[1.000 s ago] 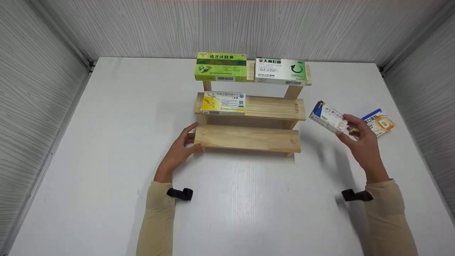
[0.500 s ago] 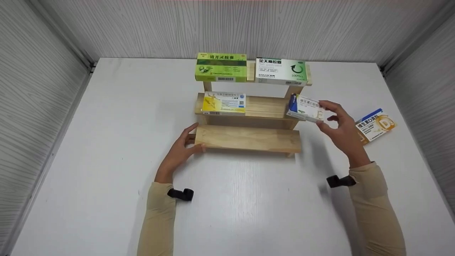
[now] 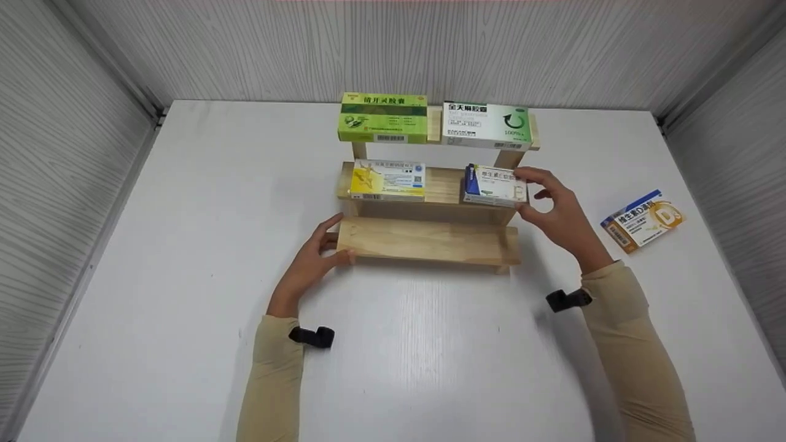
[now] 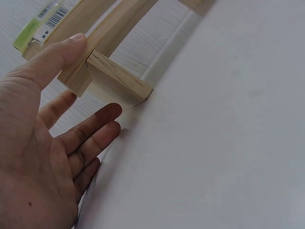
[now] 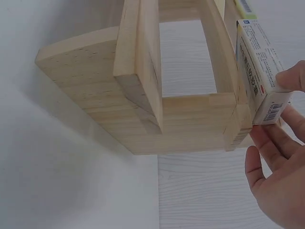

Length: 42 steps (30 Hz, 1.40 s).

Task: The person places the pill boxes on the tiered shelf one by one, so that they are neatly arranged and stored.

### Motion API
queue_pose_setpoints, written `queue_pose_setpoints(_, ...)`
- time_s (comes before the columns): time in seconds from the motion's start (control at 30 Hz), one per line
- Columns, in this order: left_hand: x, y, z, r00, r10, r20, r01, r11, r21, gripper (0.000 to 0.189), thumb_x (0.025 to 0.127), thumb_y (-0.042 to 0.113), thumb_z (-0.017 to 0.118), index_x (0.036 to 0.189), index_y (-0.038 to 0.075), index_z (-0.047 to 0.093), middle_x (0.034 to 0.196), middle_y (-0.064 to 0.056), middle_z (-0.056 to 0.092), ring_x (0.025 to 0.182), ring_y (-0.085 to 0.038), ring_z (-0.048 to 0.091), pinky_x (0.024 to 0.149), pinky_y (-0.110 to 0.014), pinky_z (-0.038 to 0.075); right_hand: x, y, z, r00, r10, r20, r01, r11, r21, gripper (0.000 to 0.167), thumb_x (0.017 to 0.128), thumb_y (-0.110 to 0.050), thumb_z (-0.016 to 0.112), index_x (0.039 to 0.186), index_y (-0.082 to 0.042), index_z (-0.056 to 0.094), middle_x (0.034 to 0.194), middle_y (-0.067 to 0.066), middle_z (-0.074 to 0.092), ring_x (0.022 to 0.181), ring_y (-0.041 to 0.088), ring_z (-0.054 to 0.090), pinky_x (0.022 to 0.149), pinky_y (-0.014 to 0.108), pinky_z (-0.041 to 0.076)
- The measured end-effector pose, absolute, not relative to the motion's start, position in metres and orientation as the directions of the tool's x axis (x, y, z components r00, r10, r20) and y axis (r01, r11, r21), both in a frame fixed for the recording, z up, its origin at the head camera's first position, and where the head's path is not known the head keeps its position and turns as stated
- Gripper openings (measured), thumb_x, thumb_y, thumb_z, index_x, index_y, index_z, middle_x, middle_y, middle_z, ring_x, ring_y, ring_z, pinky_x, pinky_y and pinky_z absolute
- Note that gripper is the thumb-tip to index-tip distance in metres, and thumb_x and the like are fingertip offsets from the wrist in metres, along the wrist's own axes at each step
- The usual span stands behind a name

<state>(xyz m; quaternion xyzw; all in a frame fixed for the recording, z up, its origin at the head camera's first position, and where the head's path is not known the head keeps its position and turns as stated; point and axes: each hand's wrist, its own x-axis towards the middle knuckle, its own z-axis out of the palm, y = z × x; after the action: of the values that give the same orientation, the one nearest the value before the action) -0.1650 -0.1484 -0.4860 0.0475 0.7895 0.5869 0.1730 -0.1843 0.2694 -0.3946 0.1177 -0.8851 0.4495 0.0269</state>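
A three-step wooden shelf (image 3: 424, 239) stands on the white table. My left hand (image 3: 307, 264) holds the left end of its lowest step, the thumb (image 4: 74, 45) on the front edge and the index finger behind. The other left fingers spread loosely below. With thumb and fingertips my right hand (image 3: 562, 221) pinches a white and blue medicine box (image 3: 491, 184) by its right end. That box lies at the right of the middle step, tilted back like its neighbour, a yellow and white medicine box (image 3: 387, 180). In the right wrist view the box's lower edge sits right at the step.
On the top step lie a green medicine box (image 3: 382, 120) and a white-green medicine box (image 3: 485, 124). An orange, white and blue medicine box (image 3: 642, 221) lies on the table at the right. Grey wood-grain panels (image 3: 393, 49) enclose the table's back and sides.
My right hand has carried the white and blue box leftward from beside the shelf onto the right part of the middle step. My left hand has stayed at the lowest step.
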Motion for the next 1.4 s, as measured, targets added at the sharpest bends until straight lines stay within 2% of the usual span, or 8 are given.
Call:
queue_pose_setpoints(0.17,-0.166,-0.15,-0.493,-0.942,0.269,-0.2,-0.112,0.312,0.943,0.08,0.086,0.035,0.073,0.152,0.035,0.027,0.136,-0.015,0.052,0.125,-0.029,0.049,0.108,-0.048,0.031,-0.191,0.262,-0.392,-0.969,-0.209,0.133,-0.231,0.572,-0.787,0.053,0.089,-0.004,0.06,0.14,-0.017,0.05,0.144,0.006,0.047,0.119,0.011,0.041,0.094,0.033,0.034)
queue_pose_setpoints(0.33,-0.166,-0.15,-0.494,-0.946,0.268,-0.185,-0.092,0.327,0.941,0.079,0.086,0.037,0.072,0.152,0.033,0.027,0.134,-0.016,0.054,0.123,-0.029,0.051,0.107,-0.048,0.032,-0.196,0.255,-0.391,-0.966,-0.229,0.123,-0.234,0.564,-0.792,0.052,0.089,-0.004,0.059,0.139,-0.018,0.051,0.142,0.006,0.049,0.118,0.015,0.042,0.093,0.035,0.033)
queue_pose_setpoints(0.47,-0.166,-0.15,-0.494,-0.945,0.271,-0.18,-0.084,0.332,0.939,0.08,0.087,0.037,0.072,0.152,0.033,0.027,0.134,-0.016,0.054,0.123,-0.029,0.051,0.107,-0.048,0.032,-0.198,0.251,-0.39,-0.964,-0.24,0.115,-0.233,0.553,-0.8,0.052,0.089,-0.004,0.059,0.138,-0.017,0.051,0.14,0.006,0.05,0.115,0.018,0.043,0.09,0.032,0.032)
queue_pose_setpoints(0.73,-0.156,-0.146,-0.46,-0.932,0.295,-0.212,-0.113,0.32,0.941,0.079,0.09,0.024,0.069,0.154,0.021,0.023,0.137,-0.022,0.05,0.127,-0.034,0.048,0.109,-0.048,0.031,-0.202,0.252,-0.394,-0.968,-0.24,0.076,-0.199,0.546,-0.814,0.051,0.089,-0.004,0.059,0.139,-0.017,0.051,0.134,0.005,0.05,0.106,0.017,0.042,0.084,0.028,0.033)
queue_pose_setpoints(0.93,-0.154,-0.144,-0.459,-0.934,0.293,-0.206,-0.113,0.305,0.946,0.079,0.091,0.022,0.068,0.155,0.018,0.023,0.138,-0.023,0.049,0.127,-0.034,0.047,0.109,-0.049,0.03,-0.204,0.252,-0.399,-0.969,-0.244,0.047,-0.176,0.538,-0.825,0.051,0.091,-0.004,0.057,0.14,-0.017,0.048,0.124,0.004,0.049,0.097,0.018,0.039,0.08,0.029,0.032)
queue_pose_setpoints(1.2,-0.154,-0.144,-0.458,-0.932,0.294,-0.214,-0.12,0.305,0.945,0.079,0.091,0.023,0.069,0.155,0.019,0.023,0.138,-0.022,0.049,0.127,-0.033,0.047,0.108,-0.047,0.031,-0.202,0.253,-0.399,-0.963,-0.269,0.033,-0.173,0.517,-0.838,0.052,0.092,-0.005,0.056,0.142,-0.017,0.046,0.138,0.005,0.046,0.109,0.016,0.038,0.091,0.023,0.032)
queue_pose_setpoints(1.33,-0.155,-0.144,-0.459,-0.931,0.289,-0.223,-0.131,0.307,0.943,0.079,0.09,0.023,0.069,0.154,0.021,0.023,0.138,-0.022,0.049,0.127,-0.034,0.046,0.109,-0.048,0.03,-0.2,0.252,-0.398,-0.957,-0.286,0.045,-0.192,0.51,-0.839,0.052,0.092,-0.006,0.057,0.143,-0.016,0.045,0.144,0.007,0.041,0.12,0.015,0.038,0.104,0.03,0.03)
queue_pose_setpoints(1.4,-0.155,-0.143,-0.459,-0.932,0.287,-0.223,-0.13,0.309,0.942,0.08,0.089,0.023,0.07,0.154,0.021,0.024,0.138,-0.022,0.049,0.127,-0.034,0.047,0.109,-0.048,0.031,-0.199,0.253,-0.398,-0.955,-0.288,0.065,-0.211,0.51,-0.834,0.052,0.093,-0.008,0.059,0.143,-0.015,0.045,0.146,0.008,0.039,0.124,0.017,0.037,0.105,0.035,0.028)
